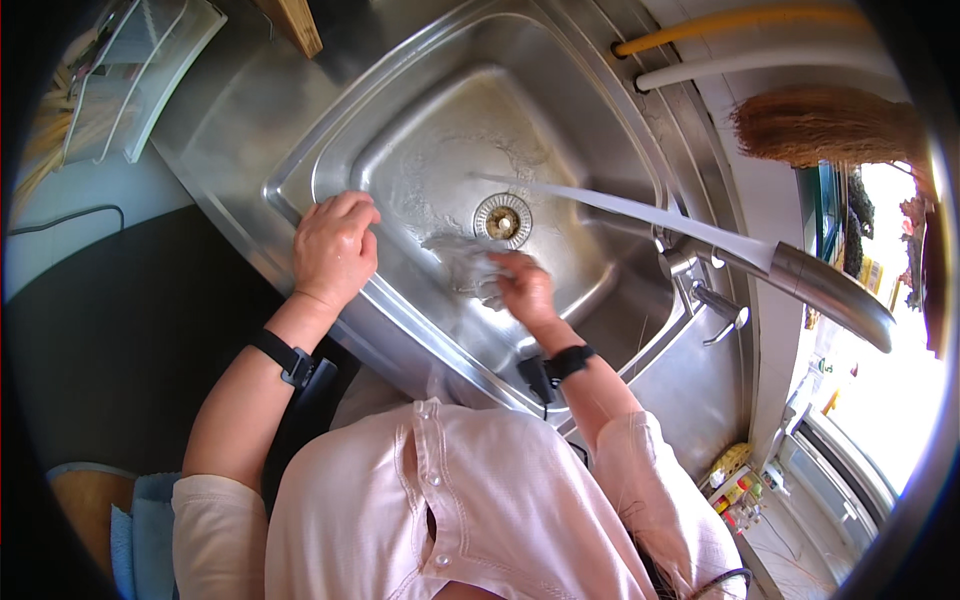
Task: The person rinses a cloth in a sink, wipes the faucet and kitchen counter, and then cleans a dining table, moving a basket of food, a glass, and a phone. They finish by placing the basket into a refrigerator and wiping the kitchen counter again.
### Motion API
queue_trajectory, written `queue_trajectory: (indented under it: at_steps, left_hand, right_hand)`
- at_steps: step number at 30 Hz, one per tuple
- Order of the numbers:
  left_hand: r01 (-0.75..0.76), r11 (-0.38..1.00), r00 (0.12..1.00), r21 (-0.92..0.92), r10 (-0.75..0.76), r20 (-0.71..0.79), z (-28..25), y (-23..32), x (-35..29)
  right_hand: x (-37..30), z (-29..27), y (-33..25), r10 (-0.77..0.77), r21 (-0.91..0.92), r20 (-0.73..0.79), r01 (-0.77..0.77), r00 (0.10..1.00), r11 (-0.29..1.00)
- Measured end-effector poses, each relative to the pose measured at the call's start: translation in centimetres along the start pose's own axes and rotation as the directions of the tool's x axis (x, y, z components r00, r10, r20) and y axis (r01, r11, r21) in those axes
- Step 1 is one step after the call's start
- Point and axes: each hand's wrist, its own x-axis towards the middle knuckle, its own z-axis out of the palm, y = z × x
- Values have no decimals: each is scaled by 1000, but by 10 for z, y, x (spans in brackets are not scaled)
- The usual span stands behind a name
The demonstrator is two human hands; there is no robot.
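My left hand (pixel 335 248) is at the left edge of the steel sink (pixel 390 300), its wet fingers curled over the rim. Down in the basin, my right hand (pixel 527 288) grips a wet, greyish-white cloth (pixel 466 268), blurred by motion, so its exact shape is hard to make out. The cloth lies against the basin floor beside the round drain strainer (pixel 503 220). From the faucet spout (pixel 830 295) on the right, a stream of water (pixel 640 208) runs into the basin, and a thin film of water spreads over its floor.
The faucet's lever (pixel 722 312) stands at the right rim. Behind it are a yellow pipe (pixel 740 22), a white pipe (pixel 750 72) and a hanging straw broom (pixel 830 125). A white wire rack (pixel 130 90) stands far left; a wooden piece (pixel 292 25) lies at the back.
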Motion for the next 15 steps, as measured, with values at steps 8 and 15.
queue_trajectory:
  at_steps: [8, 15]
  left_hand:
    - [6, 1000, 1000, 9, -6, 10, 4, 1, 2]
    - [9, 1000, 999, -9, -8, 38, 3, 2, 0]
  right_hand:
    - [-33, 18, 88, 708, -239, -263, -755, 656, 611]
    - [34, 14, 53, 574, -46, -304, -614, 760, 788]
